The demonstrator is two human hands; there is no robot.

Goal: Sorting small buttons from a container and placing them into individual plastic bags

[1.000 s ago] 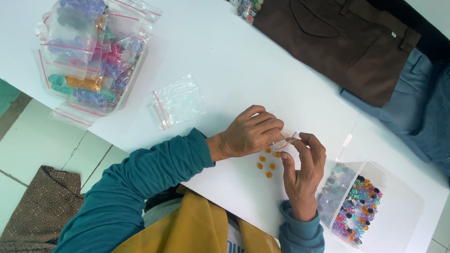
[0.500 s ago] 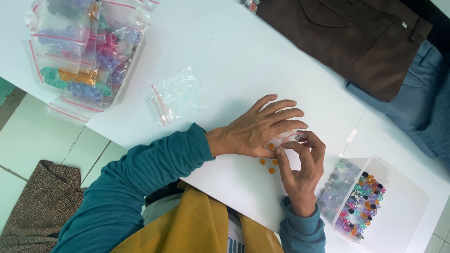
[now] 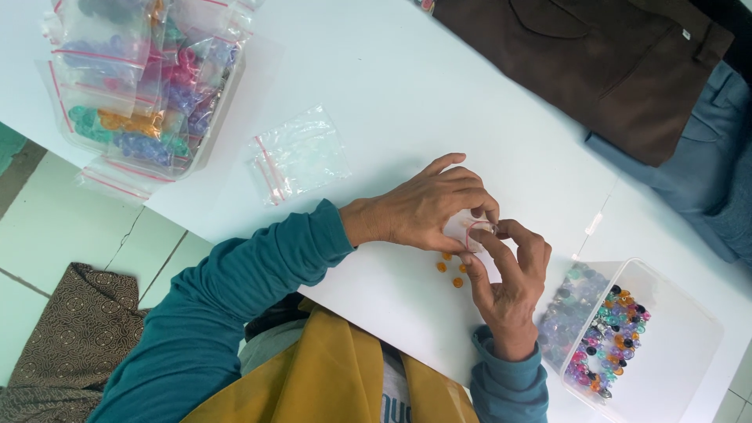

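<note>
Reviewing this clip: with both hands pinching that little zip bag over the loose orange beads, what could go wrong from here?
1. The small clear bag is pinched at its mouth by the left hand and right hand; if it tips, any beads inside could spill.
2. The loose orange beads lie right under the hands, so a wrist could knock them toward the table edge.
3. The open bead tray sits by the right forearm and could be bumped.

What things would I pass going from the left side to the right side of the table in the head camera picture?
Tray of filled bead bags → empty clear bags → left hand → orange beads → right hand → clear box of mixed beads.
</note>
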